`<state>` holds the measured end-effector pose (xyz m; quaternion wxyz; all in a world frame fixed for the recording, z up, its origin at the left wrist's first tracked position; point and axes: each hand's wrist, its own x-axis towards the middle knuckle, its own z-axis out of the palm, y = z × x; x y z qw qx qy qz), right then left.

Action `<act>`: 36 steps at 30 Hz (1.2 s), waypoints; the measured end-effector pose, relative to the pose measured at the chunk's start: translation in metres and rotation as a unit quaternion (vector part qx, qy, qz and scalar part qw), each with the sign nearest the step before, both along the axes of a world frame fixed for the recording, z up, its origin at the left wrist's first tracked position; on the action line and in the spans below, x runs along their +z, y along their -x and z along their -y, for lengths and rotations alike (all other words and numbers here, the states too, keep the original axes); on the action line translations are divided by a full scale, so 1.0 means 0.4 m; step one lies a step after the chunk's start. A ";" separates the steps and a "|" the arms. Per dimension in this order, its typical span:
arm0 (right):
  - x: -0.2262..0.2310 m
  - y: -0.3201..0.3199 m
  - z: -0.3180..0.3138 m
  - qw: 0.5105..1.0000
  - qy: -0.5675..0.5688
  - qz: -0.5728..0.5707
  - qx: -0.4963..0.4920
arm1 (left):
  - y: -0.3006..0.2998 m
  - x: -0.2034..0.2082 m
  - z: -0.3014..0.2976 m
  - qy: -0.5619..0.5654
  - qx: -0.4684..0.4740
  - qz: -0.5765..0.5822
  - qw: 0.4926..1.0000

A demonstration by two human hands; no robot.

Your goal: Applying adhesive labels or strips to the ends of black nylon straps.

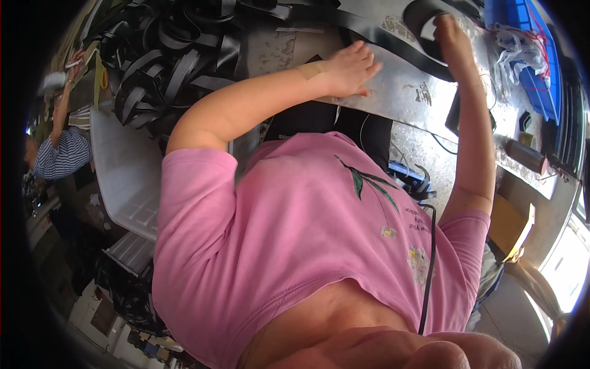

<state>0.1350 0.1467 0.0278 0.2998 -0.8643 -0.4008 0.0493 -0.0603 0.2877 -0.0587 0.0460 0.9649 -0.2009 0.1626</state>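
Note:
A long black strap [393, 44] runs over the metal table and curves into a loop at the far right. Beside the loop, my right hand [453, 43] is closed, its curled fingers on the strap; the exact grip is partly hidden. My left hand [353, 69] lies over the near edge of the table with its fingers stretched out and nothing in them. It is just on the near side of the strap. A tan patch sticks to my left wrist. To the left, a big tangled heap of black straps [178, 61] covers the table.
A white plastic bin [126, 175] stands at the left below the heap. On the right are a blue crate [538, 92], a clear plastic bag [519, 52] and a dark cylinder [525, 155]. Another person in a striped top [64, 154] is at the far left.

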 end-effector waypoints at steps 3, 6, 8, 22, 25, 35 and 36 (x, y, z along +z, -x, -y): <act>-0.029 0.066 -0.014 0.987 0.141 0.079 0.015 | 0.116 0.030 -0.067 -0.082 0.073 -0.167 0.980; -0.063 0.103 0.021 0.975 0.189 0.110 0.037 | 0.237 0.046 -0.169 -0.121 0.111 -0.221 0.961; -0.051 0.120 0.015 0.988 0.147 0.003 0.044 | 0.300 0.094 -0.225 -0.095 0.208 -0.315 0.921; -0.107 0.210 0.031 0.935 0.260 0.211 0.114 | 0.300 0.072 -0.238 -0.028 0.309 -0.219 0.925; -0.114 0.182 0.067 0.939 0.241 0.193 0.148 | 0.293 0.071 -0.201 0.094 0.310 -0.150 0.934; -0.138 0.127 0.133 0.962 0.183 0.149 0.135 | 0.231 0.046 -0.092 0.138 0.167 -0.068 0.974; -0.144 0.110 0.144 0.956 0.168 0.192 0.146 | 0.207 0.070 -0.115 0.103 0.178 0.004 0.979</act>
